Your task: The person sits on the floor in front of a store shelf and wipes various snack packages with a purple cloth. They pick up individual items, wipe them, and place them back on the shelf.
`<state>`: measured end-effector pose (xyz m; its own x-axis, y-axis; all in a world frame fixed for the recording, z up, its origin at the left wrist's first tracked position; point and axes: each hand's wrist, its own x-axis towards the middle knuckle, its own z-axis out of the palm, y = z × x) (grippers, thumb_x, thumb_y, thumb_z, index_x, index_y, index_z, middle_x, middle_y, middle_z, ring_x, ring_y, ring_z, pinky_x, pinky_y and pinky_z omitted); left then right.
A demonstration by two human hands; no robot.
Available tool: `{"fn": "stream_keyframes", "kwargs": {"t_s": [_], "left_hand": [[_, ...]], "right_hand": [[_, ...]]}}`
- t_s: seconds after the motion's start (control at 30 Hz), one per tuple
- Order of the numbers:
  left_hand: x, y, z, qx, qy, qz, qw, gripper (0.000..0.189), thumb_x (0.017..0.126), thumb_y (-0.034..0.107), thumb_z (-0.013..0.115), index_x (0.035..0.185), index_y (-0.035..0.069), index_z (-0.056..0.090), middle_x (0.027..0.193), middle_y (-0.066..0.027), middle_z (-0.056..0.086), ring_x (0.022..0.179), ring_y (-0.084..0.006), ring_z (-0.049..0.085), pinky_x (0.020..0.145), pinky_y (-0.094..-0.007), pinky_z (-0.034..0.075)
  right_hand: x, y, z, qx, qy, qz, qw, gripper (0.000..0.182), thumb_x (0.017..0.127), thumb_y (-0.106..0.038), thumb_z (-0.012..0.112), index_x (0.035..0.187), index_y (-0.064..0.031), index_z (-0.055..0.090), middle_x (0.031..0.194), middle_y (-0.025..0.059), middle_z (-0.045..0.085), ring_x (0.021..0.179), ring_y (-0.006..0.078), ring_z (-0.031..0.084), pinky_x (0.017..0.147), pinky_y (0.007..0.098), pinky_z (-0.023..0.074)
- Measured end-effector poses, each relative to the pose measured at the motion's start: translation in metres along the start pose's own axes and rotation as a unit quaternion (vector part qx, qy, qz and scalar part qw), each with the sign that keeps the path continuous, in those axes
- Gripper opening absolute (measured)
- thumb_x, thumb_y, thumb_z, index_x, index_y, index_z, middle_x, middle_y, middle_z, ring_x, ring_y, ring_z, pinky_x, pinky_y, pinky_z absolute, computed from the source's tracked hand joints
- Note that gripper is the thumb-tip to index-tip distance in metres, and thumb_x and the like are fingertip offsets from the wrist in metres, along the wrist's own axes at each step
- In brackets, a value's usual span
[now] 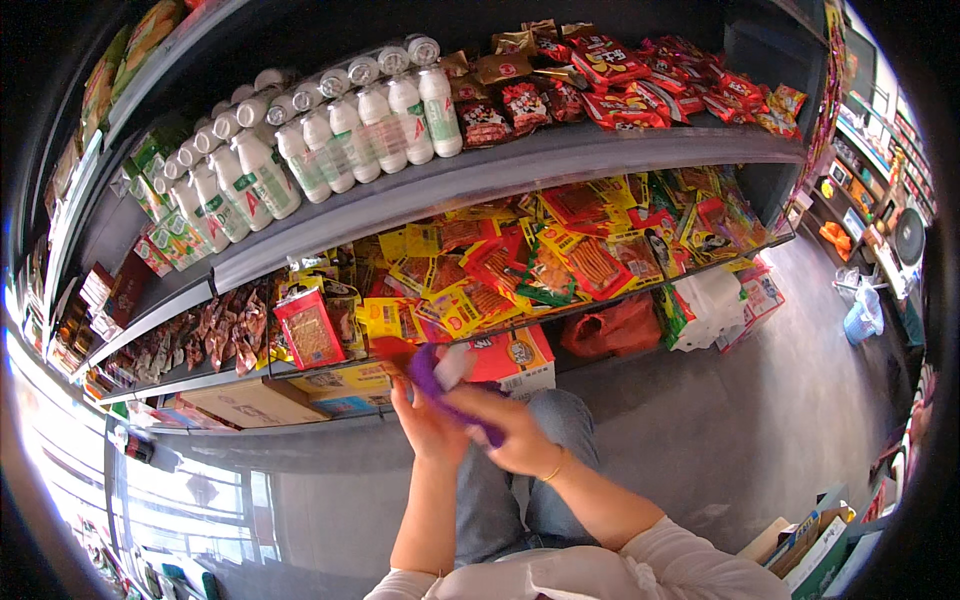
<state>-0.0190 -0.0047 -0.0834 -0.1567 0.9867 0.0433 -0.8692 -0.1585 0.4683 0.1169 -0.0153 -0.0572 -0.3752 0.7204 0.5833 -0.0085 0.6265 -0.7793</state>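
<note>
In front of my knees, both hands are close together at the lower shelf's edge. My right hand (pixel 510 431) is closed on a purple cloth (pixel 435 379), which is blurred and has a pale patch. My left hand (pixel 431 424) is raised just beside it, under a dark red blurred item (pixel 394 351); its fingers are partly hidden, and whether it grips that item cannot be made out. Just beyond the hands, yellow and red snack packets (pixel 469 307) are heaped on the lower shelf, with a red-framed packet (pixel 310 328) standing at its front edge.
White-capped bottles (pixel 405 116) stand in rows on the upper shelf, beside red snack bags (pixel 607 67). Below the lower shelf are cardboard boxes (pixel 255 401), a red plastic bag (pixel 615 326) and a white plastic-wrapped pack (pixel 705 304). A blue basket (pixel 864 319) stands farther right.
</note>
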Motion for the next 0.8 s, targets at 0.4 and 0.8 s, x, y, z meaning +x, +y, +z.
{"fn": "stream_keyframes", "kwargs": {"t_s": [0.4, 0.8], "left_hand": [[-0.026, -0.021, 0.023, -0.177, -0.185, -0.056, 0.965, 0.057, 0.094, 0.045, 0.03, 0.142, 0.014, 0.022, 0.145, -0.0057, 0.024, 0.132, -0.0222, 0.026, 0.108, -0.0377, 0.022], [0.01, 0.04, 0.005, -0.023, -0.027, -0.09, 0.995, 0.058, 0.083, 0.055, 0.045, 0.118, 0.008, 0.05, 0.113, -0.0134, 0.057, 0.097, -0.0291, 0.057, 0.084, -0.0426, 0.047]], "right_hand": [[0.03, -0.012, 0.002, -0.293, -0.037, 0.011, 0.955, 0.066, 0.072, -0.008, 0.06, 0.133, -0.0049, 0.036, 0.142, 0.0173, 0.027, 0.133, 0.0334, 0.023, 0.104, 0.0514, 0.0216], [-0.005, -0.015, 0.007, 0.046, 0.035, 0.102, 0.993, 0.06, 0.064, 0.013, 0.035, 0.12, 0.0011, 0.051, 0.119, 0.0173, 0.055, 0.116, 0.0268, 0.049, 0.103, 0.0332, 0.0321]]}}
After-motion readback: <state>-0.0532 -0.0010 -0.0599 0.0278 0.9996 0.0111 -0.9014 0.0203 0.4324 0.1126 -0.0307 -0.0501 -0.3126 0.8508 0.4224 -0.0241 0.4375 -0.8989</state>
